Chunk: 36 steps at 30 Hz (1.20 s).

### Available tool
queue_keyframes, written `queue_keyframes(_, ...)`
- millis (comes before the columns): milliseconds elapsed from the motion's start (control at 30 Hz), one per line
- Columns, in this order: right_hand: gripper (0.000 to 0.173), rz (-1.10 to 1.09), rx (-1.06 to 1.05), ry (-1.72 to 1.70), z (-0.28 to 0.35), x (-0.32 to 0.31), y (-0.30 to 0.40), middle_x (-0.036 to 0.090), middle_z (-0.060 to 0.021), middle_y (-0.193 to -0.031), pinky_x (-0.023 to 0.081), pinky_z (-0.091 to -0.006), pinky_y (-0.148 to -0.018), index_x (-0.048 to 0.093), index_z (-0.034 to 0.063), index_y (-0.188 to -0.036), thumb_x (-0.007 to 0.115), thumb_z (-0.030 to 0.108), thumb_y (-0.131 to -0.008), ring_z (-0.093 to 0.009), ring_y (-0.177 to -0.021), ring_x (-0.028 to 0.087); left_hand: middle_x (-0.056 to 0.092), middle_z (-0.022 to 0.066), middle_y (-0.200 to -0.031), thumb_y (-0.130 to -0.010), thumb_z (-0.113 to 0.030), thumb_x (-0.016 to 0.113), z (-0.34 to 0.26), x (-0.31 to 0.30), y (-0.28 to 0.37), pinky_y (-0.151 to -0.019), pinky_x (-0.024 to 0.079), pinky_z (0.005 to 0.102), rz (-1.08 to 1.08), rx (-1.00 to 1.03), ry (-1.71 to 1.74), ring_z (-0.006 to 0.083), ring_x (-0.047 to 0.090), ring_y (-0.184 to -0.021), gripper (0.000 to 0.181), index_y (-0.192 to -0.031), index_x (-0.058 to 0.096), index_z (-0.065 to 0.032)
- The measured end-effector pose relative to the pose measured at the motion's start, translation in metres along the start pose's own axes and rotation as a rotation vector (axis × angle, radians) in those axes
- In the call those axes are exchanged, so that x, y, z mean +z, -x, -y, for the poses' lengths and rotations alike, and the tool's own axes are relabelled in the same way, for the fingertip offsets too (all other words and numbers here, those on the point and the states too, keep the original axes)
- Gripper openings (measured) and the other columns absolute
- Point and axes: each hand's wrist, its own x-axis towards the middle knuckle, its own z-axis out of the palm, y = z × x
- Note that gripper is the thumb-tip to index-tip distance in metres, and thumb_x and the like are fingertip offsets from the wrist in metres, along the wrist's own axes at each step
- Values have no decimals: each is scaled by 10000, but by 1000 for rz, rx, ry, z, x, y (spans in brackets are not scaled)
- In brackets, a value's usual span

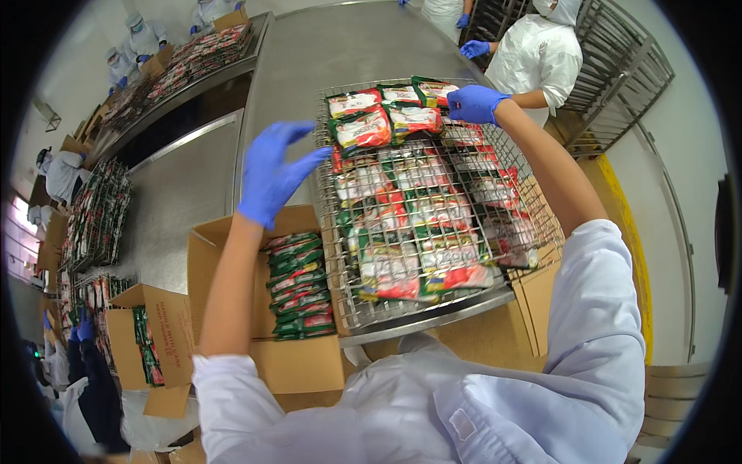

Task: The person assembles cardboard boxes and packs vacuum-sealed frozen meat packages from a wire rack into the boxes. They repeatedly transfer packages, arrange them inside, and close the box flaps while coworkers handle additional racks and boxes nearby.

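My left hand [277, 173], in a blue glove, is held just off the left edge of a wire-mesh rack [400, 191]. Its thumb and fingers are spread, with nothing between them. My right hand [476, 105], also gloved, is at the rack's far right with its fingers curled beside a red, white and green plastic packet [436, 91]. Whether it grips that packet cannot be seen. Several similar packets, such as a front-left one [364, 129], lie on the mesh at the far end. Further rows of packets [443, 214] show beneath the wires.
An open cardboard box [307, 362] with a column of packets [300, 290] is left of the rack. Another box [168, 336] stands further left. The steel table [342, 43] extends away. A person in white [533, 58] is at the right, near a metal rack cart [614, 75].
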Motion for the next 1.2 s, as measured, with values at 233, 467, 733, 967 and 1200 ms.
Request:
queue_keyframes(233,529,-213,43,-65,-76,32,-84,711,-184,-1133,521,-466,-924,640,73,-1253,675,458,-892,-386,-1075,672,677,212,-1206,-821,-668,700,72,115,-113,-972,515,450,554,-168,-442,407,646,-1124,755,-1247,667,-45)
queue_keyframes(467,819,136,475,-507,-152,61,-3,690,-217,-934,580,-394,-650,605,-51,-1268,575,680,-900,-296,-794,728,712,275,-964,-908,-692,558,97,86,-86,-847,565,429,832,-947,-452,399,712,-947,766,-1006,710,53)
queue_keyframes(733,771,-138,377,-476,-121,99,17,687,-281,-1077,529,-428,-881,610,-107,-1170,691,569,-808,-379,-1008,681,686,250,-1068,-900,-649,594,118,100,-53,-760,562,484,514,-1023,-407,370,691,-905,743,-1143,668,49)
queue_keyframes(967,479,-422,321,-628,-114,27,50,718,-248,-872,547,-433,-801,730,-46,-925,700,401,-754,-348,-837,715,584,223,-1330,-868,-647,652,114,122,-42,-903,493,470,417,-1238,108,332,599,-1117,880,-1442,499,3)
queue_keyframes(1200,430,-407,384,-210,-108,-135,155,724,-206,-888,548,-404,-770,743,-8,-916,727,393,-762,-287,-819,703,294,294,-1597,-868,-746,562,53,138,-111,-1206,240,489,473,-907,396,400,241,-1510,1052,-1566,302,-3)
